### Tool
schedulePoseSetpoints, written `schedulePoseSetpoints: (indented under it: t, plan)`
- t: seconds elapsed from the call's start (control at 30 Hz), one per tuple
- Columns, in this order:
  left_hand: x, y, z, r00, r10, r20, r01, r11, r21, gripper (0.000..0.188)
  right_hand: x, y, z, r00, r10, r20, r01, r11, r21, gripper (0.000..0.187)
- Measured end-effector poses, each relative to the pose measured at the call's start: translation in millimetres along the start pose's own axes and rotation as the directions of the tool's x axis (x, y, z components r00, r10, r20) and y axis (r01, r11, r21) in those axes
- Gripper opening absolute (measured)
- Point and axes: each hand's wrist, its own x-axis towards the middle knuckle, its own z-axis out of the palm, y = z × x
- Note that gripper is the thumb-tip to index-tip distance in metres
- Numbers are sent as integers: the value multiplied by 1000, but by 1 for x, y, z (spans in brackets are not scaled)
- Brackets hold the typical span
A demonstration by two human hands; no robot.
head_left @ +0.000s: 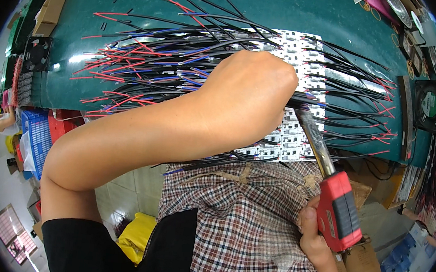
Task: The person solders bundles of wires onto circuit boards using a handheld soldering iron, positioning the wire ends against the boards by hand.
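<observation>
My left hand (256,95) is closed in a fist over the white circuit boards (304,144), its fingers curled underneath and mostly hidden. Thick black wires (308,99) stick out to the right of the fist, and the hand appears to grip them. In my right hand (316,234) is a red and black heat gun (337,213) with a long metal barrel. The barrel slants up and left, its tip just below those wires. Bundles of black wires (146,58) with red and blue ends fan out left of the boards; more wires (364,90) spread to the right.
All this lies on a green table (293,7). Small fans stand at the left (37,53) and right (430,105) edges. A plaid apron (251,223) touches the table's near edge. Blue crates (37,134) and cardboard boxes (363,265) are below. Another person (5,121) sits far left.
</observation>
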Motion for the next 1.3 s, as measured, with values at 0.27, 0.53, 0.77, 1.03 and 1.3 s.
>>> schedulePoseSetpoints:
  t: [0.27,0.53,0.77,1.03,1.3]
  plan:
    - [6,0,-5,1000,-7,-10,7,1000,-8,14,-7,-7,-9,977,209,-48,-201,970,140,23]
    - [-11,-8,1,989,-3,146,1,1000,10,28,4,15,18,955,-31,-294,91,977,193,20]
    - [-27,14,-54,936,-271,-225,125,853,-507,15,1,4,11,952,46,-303,70,930,360,21]
    - [-82,39,-109,578,-255,-775,25,955,-296,17,7,14,9,887,-136,-440,309,884,350,20]
    - [-54,73,-7,909,-262,-323,218,962,-167,20,-1,26,12,922,-122,-368,224,943,246,19]
